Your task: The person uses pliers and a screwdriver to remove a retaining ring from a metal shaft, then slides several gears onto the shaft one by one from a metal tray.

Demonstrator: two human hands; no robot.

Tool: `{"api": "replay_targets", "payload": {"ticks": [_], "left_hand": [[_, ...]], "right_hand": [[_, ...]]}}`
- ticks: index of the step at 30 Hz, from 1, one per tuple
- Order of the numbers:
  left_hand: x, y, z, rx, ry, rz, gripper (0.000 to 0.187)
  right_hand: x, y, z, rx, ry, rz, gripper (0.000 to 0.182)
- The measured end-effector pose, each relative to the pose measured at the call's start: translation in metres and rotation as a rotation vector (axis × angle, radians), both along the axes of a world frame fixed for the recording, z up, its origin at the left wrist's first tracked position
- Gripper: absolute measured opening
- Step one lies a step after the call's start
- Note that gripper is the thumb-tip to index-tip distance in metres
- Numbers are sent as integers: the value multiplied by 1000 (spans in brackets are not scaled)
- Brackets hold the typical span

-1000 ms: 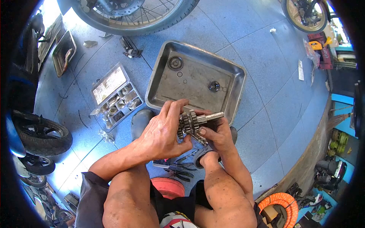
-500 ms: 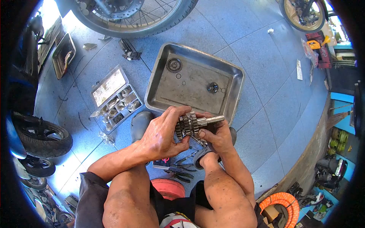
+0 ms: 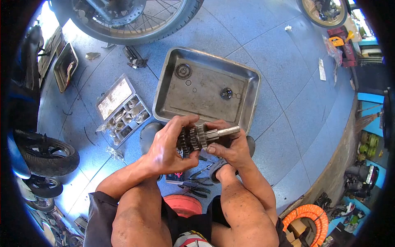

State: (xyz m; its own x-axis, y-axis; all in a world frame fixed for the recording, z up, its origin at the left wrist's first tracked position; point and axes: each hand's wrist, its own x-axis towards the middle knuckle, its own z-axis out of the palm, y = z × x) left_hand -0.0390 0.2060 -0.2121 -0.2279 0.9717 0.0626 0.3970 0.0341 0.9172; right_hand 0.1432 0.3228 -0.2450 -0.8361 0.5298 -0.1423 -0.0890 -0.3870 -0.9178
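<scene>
A steel gear shaft (image 3: 201, 136) with several toothed gears on it lies across both hands, its bare end pointing right. My left hand (image 3: 166, 150) is closed round the gears at the left end, thumb below and fingers above. Around the right part, my right hand (image 3: 231, 150) grips the shaft, its thumb near the last gear. Just beyond the hands sits a metal tray (image 3: 207, 114). In it lie a large gear (image 3: 183, 71), a smaller dark gear (image 3: 226, 93) and a few thin rings (image 3: 188, 82).
Left of the tray is an open parts box (image 3: 123, 111) with small bags. Pliers (image 3: 195, 190) lie on the floor between my feet, near a red stool (image 3: 183, 206). A motorcycle wheel (image 3: 135, 20) stands beyond the tray. An orange hose coil (image 3: 306, 212) is at lower right.
The gears have shifted left, with my left hand moving left and more splined shaft showing on the right. The camera view has shifted slightly.
</scene>
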Motion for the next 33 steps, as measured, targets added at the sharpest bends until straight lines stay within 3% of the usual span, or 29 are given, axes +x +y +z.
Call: {"api": "replay_targets", "payload": {"ticks": [2,9,24,33], "left_hand": [[2,2,1,39,58,-3,72],[5,7,4,120,165,-28,72],[7,16,-1,43,27,-56,59],[13,15,3,14,70,-4,56]], "right_hand": [[2,-3,4,-173,-136,-43,56],[3,-1,1,-15,-37,-77,54],[3,-6,1,-151,-67,-74,49],[5,-7,4,-218,-72,-105,48]]}}
